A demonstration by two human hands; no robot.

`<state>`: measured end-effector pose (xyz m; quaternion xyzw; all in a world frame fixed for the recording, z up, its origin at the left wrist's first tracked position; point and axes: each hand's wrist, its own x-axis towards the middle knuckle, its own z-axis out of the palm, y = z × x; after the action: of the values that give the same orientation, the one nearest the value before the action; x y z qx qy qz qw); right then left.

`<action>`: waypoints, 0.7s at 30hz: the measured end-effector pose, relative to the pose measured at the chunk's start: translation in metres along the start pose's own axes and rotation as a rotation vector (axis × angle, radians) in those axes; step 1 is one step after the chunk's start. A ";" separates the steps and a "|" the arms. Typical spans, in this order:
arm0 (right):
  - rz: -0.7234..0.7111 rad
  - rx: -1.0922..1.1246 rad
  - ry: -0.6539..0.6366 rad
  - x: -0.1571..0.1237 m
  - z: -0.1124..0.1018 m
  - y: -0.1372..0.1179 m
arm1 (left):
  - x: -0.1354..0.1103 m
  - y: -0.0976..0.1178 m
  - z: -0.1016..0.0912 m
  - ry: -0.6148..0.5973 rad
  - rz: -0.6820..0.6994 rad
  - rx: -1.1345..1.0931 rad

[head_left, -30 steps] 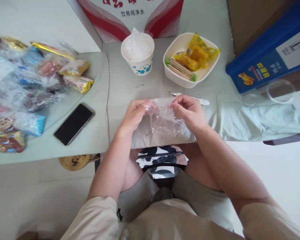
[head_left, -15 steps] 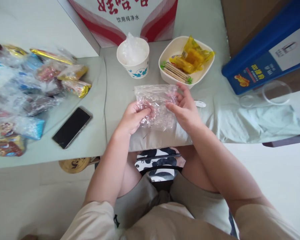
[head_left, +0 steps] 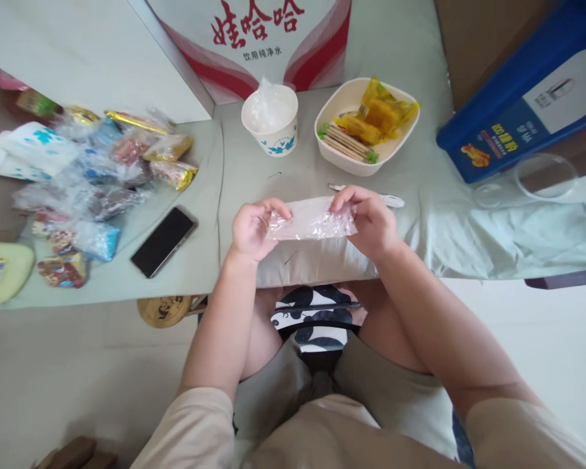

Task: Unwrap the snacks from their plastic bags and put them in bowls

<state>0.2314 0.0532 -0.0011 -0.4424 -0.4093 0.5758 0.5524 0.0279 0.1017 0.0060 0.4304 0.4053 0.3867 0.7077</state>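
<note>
A crumpled clear plastic bag (head_left: 310, 221) is stretched into a flat band between my two hands, just above the near edge of the cloth-covered table (head_left: 244, 189). My left hand (head_left: 254, 228) pinches its left end with curled fingers. My right hand (head_left: 371, 218) grips its right end, fingers closed over the film. A white pen-like tool (head_left: 388, 198) lies on the table just behind my right hand.
Behind stand a paper cup (head_left: 271, 124) lined with plastic and a cream bowl (head_left: 364, 124) of wrapped snacks. A black phone (head_left: 163, 241) and a heap of snack packets (head_left: 102, 176) lie at left. A blue box (head_left: 517, 111) and clear lids (head_left: 544, 176) are at right.
The bag, held up and spread open half a second ago, has been folded down into a narrow flat band. Both hands came back toward the table edge.
</note>
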 end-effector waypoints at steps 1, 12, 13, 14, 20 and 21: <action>-0.002 -0.038 -0.003 0.000 -0.002 0.000 | 0.002 -0.002 0.001 -0.002 0.004 0.033; -0.203 -0.419 0.298 0.006 -0.003 0.014 | 0.000 -0.020 -0.001 0.420 0.471 0.707; -0.246 -0.409 0.248 0.007 0.001 0.014 | -0.002 -0.022 0.002 0.352 0.468 0.692; -0.280 -0.377 0.174 0.007 0.006 0.014 | -0.003 -0.023 0.005 0.277 0.466 0.662; -0.088 0.247 -0.165 0.018 0.035 0.007 | 0.006 -0.010 0.014 -0.015 0.423 0.605; -0.050 0.348 -0.169 0.020 0.038 0.005 | 0.010 -0.004 0.012 -0.009 0.419 0.643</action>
<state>0.1937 0.0740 0.0033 -0.2799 -0.3595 0.6590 0.5984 0.0429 0.1058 0.0033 0.7055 0.4060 0.3746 0.4439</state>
